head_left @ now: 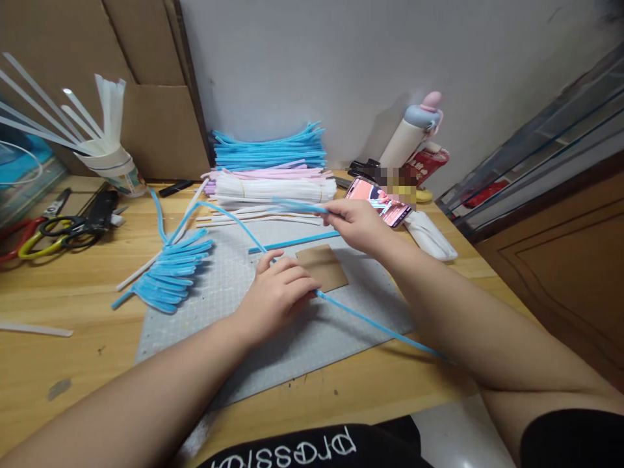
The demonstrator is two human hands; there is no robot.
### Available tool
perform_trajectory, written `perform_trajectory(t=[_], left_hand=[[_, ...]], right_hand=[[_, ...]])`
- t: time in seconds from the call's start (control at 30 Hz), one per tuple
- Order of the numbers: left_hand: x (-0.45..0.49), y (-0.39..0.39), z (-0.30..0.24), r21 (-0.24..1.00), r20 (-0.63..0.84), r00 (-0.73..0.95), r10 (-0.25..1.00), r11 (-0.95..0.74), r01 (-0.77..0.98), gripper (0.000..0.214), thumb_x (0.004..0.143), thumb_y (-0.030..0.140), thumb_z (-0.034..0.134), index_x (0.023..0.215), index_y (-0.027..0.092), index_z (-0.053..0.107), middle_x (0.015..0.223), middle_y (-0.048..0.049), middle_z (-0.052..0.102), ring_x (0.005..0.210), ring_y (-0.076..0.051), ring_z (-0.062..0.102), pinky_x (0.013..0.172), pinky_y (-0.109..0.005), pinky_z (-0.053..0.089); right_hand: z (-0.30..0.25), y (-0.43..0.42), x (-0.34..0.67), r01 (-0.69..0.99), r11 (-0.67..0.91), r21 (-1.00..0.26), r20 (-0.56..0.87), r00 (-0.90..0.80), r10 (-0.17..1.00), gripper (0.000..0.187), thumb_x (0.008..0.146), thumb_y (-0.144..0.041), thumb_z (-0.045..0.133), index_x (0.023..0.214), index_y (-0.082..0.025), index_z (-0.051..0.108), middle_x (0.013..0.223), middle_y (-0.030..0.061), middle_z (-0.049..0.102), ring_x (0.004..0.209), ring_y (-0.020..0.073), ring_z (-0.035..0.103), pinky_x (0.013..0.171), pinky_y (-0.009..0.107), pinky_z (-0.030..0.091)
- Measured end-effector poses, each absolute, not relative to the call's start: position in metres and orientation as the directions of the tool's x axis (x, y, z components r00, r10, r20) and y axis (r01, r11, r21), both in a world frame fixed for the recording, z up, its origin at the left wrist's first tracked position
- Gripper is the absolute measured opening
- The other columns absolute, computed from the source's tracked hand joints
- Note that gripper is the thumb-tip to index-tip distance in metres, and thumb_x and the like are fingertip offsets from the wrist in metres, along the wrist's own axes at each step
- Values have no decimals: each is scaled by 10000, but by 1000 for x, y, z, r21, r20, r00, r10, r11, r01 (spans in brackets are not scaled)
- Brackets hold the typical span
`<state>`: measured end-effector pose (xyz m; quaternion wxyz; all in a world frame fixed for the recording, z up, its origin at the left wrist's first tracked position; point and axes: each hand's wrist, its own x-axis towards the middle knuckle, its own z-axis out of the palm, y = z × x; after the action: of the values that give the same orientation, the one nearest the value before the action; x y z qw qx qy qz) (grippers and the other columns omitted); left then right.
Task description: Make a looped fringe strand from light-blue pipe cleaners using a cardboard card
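Where left hand point(275, 292) grips, blue stem point(351, 311) runs through.

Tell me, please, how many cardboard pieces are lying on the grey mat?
1: the cardboard piece lies right of the left grip, which hides part of it. Another could be hidden beneath that grip.

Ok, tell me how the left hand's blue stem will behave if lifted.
The stem probably bends easily but keeps some shape, judging by its arch beyond the left hand. Thin throughout, it is likely light. That bend should make rolling unlikely.
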<state>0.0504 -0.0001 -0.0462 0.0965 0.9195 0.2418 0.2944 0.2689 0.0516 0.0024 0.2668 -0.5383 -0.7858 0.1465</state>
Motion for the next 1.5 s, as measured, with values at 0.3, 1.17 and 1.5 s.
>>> perform_trajectory(t=[0.3,1.17,1.5], left_hand=[[50,-2,-44,327,467,727,503,-862,387,157,906,240,525,972,265,665,884,11,702,941,-169,586,1036,-427,215],[51,-2,-45,319,463,700,544,-839,441,155,902,228,520,980,251,652,912,5,704,979,-194,579,1023,-454,209],[50,2,-32,187,677,489,550,-771,608,235,835,115,576,952,296,669,1035,0,696,1066,-223,559,1034,-482,187]], right_hand=[[-21,55,255,848,255,-464,116,-227,967,266,855,-145,404,1098,-171,510,817,52,670,696,188,551,639,271,344],[-1,42,261,743,202,-638,138,-147,979,255,897,-363,425,854,-181,598,713,11,565,702,159,508,647,263,352],[6,-94,296,344,-477,-809,-587,-424,690,342,743,-397,702,984,-164,634,828,28,651,757,139,585,719,269,439]])
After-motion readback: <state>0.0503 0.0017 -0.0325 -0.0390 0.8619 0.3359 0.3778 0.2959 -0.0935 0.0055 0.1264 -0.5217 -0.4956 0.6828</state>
